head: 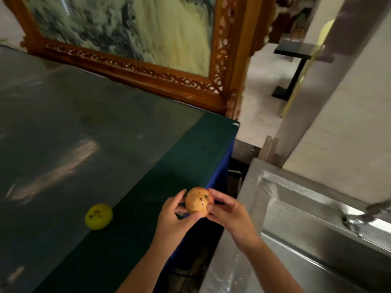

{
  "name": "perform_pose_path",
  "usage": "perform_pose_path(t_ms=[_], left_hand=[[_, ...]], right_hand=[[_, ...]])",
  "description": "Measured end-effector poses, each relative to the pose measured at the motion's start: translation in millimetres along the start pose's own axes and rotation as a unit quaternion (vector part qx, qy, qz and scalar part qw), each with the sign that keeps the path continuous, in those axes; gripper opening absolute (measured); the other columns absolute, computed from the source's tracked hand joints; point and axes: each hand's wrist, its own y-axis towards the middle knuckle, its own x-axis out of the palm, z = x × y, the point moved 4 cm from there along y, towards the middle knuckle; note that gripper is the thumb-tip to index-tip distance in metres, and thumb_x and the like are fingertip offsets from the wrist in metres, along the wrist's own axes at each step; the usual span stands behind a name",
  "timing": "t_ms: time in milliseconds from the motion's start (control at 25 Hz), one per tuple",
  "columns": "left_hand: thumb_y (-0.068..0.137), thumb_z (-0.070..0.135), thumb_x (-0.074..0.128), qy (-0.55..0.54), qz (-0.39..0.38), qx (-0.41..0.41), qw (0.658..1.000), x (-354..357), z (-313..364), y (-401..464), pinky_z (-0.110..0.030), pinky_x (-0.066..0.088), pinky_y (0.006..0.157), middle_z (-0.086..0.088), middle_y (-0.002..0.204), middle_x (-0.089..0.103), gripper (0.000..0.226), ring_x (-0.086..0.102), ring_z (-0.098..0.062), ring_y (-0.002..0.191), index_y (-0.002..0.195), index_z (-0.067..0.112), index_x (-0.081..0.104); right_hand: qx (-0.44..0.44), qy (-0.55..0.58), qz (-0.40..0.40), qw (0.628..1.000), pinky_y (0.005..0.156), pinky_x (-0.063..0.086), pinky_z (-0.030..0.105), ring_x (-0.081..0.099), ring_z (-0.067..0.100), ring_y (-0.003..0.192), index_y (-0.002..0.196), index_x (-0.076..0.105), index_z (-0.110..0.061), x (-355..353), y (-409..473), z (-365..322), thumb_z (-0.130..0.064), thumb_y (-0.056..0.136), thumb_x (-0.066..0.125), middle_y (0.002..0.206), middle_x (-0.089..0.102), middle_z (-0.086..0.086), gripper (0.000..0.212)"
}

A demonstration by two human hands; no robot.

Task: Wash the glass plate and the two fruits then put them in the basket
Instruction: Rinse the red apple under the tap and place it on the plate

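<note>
The shiny steel sink (pixel 296 208) sits on the person's right side, just past the big table with the dark green cloth (pixel 105 144). Both hands are near the sink's left edge. The left hand (pixel 171 216) and the right hand (pixel 226 210) curl their fingers around one round orange-yellow fruit (pixel 198 200). The sink lies to the right of it, so the right hand is nearer. A small round yellow-green fruit (pixel 98 216) waits on the cloth, well apart to the left of the sink.

Carved wooden frame (pixel 135 68) behind green table (pixel 190 157); pale floor (pixel 262 96).
</note>
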Motion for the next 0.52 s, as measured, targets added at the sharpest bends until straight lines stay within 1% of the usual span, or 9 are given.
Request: perform_pose_path(t_ms=[80, 160, 200, 280, 320, 400, 440, 480, 520], left_hand=[[0.062, 0.008, 0.08, -0.061, -0.08, -0.006, 0.995, 49, 8, -15, -0.015, 0.051, 0.075, -0.008, 0.117, 0.058, 0.062, 0.063, -0.009, 0.093, 0.118, 0.017, 0.056], [0.057, 0.012, 0.08, -0.156, -0.163, -0.068, 0.972, 107, 8, -36, -0.027, 0.058, 0.07, -0.005, 0.114, 0.06, 0.062, 0.066, -0.01, 0.089, 0.111, 0.025, 0.052], [0.061, 0.01, 0.079, -0.196, -0.197, -0.108, 0.955, 135, 5, -49, -0.031, 0.059, 0.067, -0.005, 0.111, 0.062, 0.063, 0.068, -0.011, 0.087, 0.114, 0.027, 0.05], [0.068, 0.001, 0.074, -0.235, -0.228, -0.157, 0.932, 186, -7, -69, -0.029, 0.058, 0.06, -0.003, 0.106, 0.064, 0.063, 0.069, -0.009, 0.082, 0.118, 0.029, 0.049], [0.068, -0.005, 0.072, -0.242, -0.233, -0.173, 0.926, 215, -13, -79, -0.026, 0.058, 0.058, -0.002, 0.102, 0.064, 0.062, 0.069, -0.008, 0.079, 0.116, 0.028, 0.051], [0.072, -0.014, 0.066, -0.25, -0.224, -0.197, 0.921, 256, -24, -92, -0.024, 0.057, 0.055, -0.002, 0.097, 0.062, 0.056, 0.066, -0.01, 0.077, 0.108, 0.026, 0.054], [0.075, -0.016, 0.062, -0.251, -0.223, -0.201, 0.92, 273, -26, -97, -0.024, 0.057, 0.055, -0.003, 0.097, 0.062, 0.052, 0.064, -0.012, 0.079, 0.106, 0.026, 0.054], [0.076, -0.016, 0.061, -0.248, -0.224, -0.201, 0.921, 288, -28, -101, -0.023, 0.057, 0.056, -0.005, 0.097, 0.062, 0.05, 0.063, -0.014, 0.082, 0.105, 0.025, 0.055], [0.074, -0.014, 0.064, -0.247, -0.222, -0.198, 0.922, 300, -28, -104, -0.023, 0.057, 0.056, -0.006, 0.099, 0.062, 0.049, 0.063, -0.016, 0.083, 0.103, 0.025, 0.055]], right_hand=[[-0.005, -0.003, 0.031, 1.0, 0.074, 0.058, 0.028, 0.069, 0.014, 0.075, 0.104, 0.064, -0.019, -44, -31, -5, 0.009, 0.08, 0.061, 0.086, 0.074, 0.004, 0.037], [-0.001, -0.009, 0.068, 0.998, 0.079, 0.057, 0.033, 0.066, 0.019, 0.082, 0.103, 0.064, -0.019, -94, -66, -3, 0.005, 0.08, 0.063, 0.093, 0.072, 0.009, 0.033], [0.009, -0.017, 0.079, 0.997, 0.079, 0.057, 0.031, 0.066, 0.018, 0.083, 0.103, 0.064, -0.019, -118, -83, 0, 0.002, 0.081, 0.063, 0.094, 0.071, 0.007, 0.031], [0.042, -0.034, 0.107, 0.993, 0.075, 0.055, 0.023, 0.066, 0.013, 0.083, 0.106, 0.065, -0.018, -169, -113, 12, -0.005, 0.085, 0.06, 0.095, 0.071, 0.001, 0.025], [0.056, -0.03, 0.145, 0.987, 0.073, 0.053, 0.022, 0.066, 0.013, 0.083, 0.109, 0.064, -0.016, -202, -128, 18, -0.008, 0.088, 0.057, 0.096, 0.07, 0.0, 0.024], [0.071, 0.034, 0.258, 0.963, 0.072, 0.052, 0.023, 0.064, 0.017, 0.084, 0.119, 0.058, -0.007, -268, -148, 30, -0.01, 0.092, 0.05, 0.097, 0.068, 0.003, 0.028], [0.072, 0.076, 0.311, 0.945, 0.077, 0.052, 0.025, 0.064, 0.021, 0.089, 0.124, 0.053, 0.0, -298, -154, 34, -0.008, 0.094, 0.046, 0.103, 0.067, 0.009, 0.032], [0.081, 0.117, 0.343, 0.928, 0.089, 0.051, 0.028, 0.062, 0.028, 0.103, 0.129, 0.044, 0.007, -322, -156, 37, -0.005, 0.095, 0.041, 0.117, 0.063, 0.018, 0.036], [0.091, 0.166, 0.353, 0.916, 0.103, 0.041, 0.034, 0.052, 0.035, 0.12, 0.133, 0.035, 0.01, -339, -154, 39, -0.003, 0.095, 0.036, 0.133, 0.051, 0.026, 0.04]])
